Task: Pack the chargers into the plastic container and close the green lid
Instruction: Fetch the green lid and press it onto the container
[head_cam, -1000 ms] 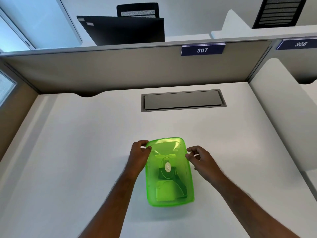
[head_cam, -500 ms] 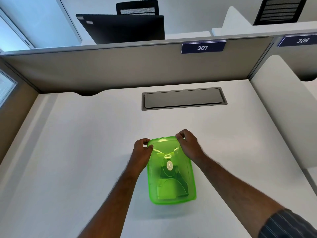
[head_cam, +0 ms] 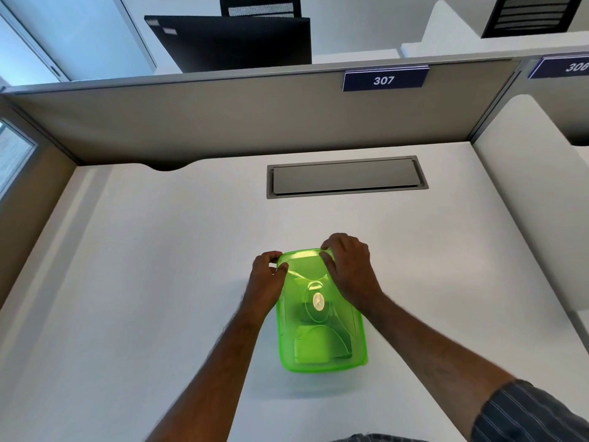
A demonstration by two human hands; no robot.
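Lower centre of frame, green lid sits on plastic container on the white desk; shapes inside, likely chargers. Left hand pinches the lid's far-left corner, right hand presses the far-right corner. Packing looks done; sealing near edge probably remains.

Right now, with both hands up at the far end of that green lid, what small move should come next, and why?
Probably press down along the far rim. The green lid already covers the container, and the left hand and right hand both grip its far corners, so that edge seems to be the one being seated. Whether it has already clicked shut cannot be seen.
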